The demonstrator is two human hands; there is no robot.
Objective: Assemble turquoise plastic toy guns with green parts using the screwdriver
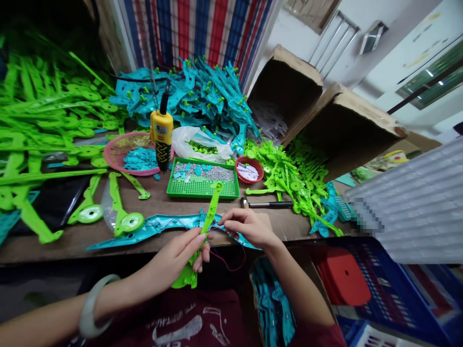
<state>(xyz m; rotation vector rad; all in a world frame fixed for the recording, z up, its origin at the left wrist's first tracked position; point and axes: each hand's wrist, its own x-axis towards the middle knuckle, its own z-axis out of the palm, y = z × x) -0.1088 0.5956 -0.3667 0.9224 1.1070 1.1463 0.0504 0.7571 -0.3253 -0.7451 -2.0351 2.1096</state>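
My left hand (pixel 190 250) is closed around a long lime-green plastic part (pixel 211 212), held tilted over the table's front edge, its wider end hanging below the hand. My right hand (pixel 249 225) is pinched just to the right of that part, with thin red and blue wires (pixel 231 267) at its fingertips and looping below. Behind both hands a long curved blue plastic piece (pixel 162 223) lies along the table edge, with thin wire running over it. The exact grip of the right fingertips on the wire is too small to make out fully.
A yellow electric screwdriver (pixel 161 137) hangs above a pink basket (pixel 112 156). A green tray (pixel 202 193) holds screws and blue bits. Nearby are a red bowl (pixel 258 179), a hammer (pixel 269 205), heaps of green parts (pixel 289 171) and blue parts (pixel 213 96), and cardboard boxes (pixel 347 125).
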